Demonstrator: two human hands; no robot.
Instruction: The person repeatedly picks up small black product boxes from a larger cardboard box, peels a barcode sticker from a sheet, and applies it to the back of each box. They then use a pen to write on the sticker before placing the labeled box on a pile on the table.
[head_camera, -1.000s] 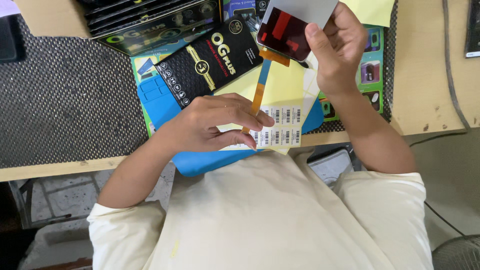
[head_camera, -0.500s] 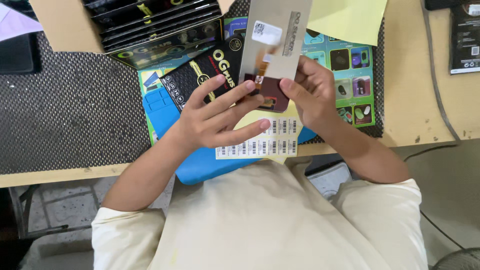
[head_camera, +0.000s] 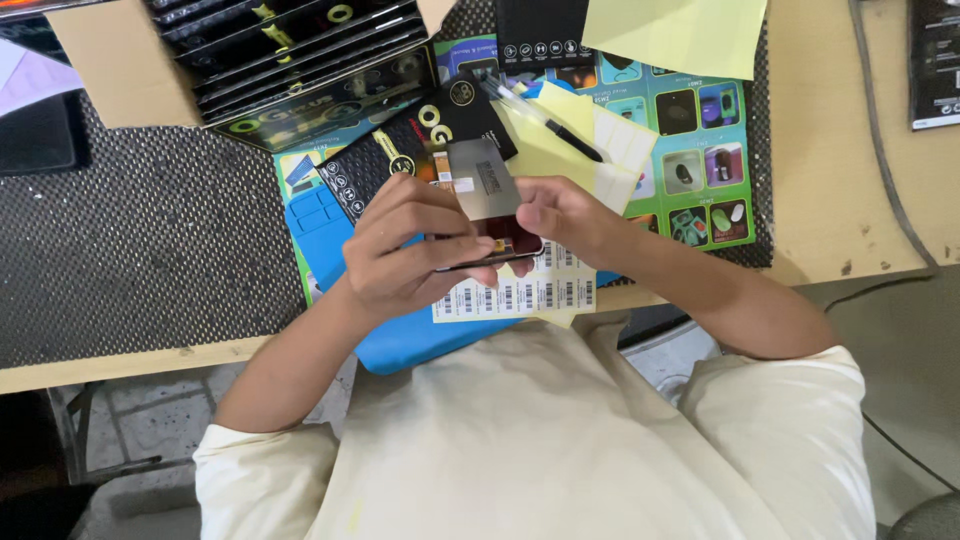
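Both my hands hold a small phone display panel (head_camera: 487, 186) with a grey metal back and a dark reddish glass edge, over the desk's front edge. My left hand (head_camera: 405, 245) grips its left and lower side, fingers curled across the glass. At its right edge sits my right hand (head_camera: 562, 215), fingers pinching it. Under the hands lies a white sheet of barcode stickers (head_camera: 520, 294) on a blue mat (head_camera: 330, 225). A black flat retail box (head_camera: 420, 135) with yellow markings lies just behind the panel.
An open cardboard box (head_camera: 105, 75) of several black flat packages stands at the back left. A black pen (head_camera: 545, 120) rests on yellow paper (head_camera: 560, 150). A green printed mat (head_camera: 700, 130), a black textured mat (head_camera: 150, 250) and a cable (head_camera: 885, 160) lie around.
The panel came down from being held up in my right hand near the camera. My left hand left the sticker sheet and took hold of the panel too.
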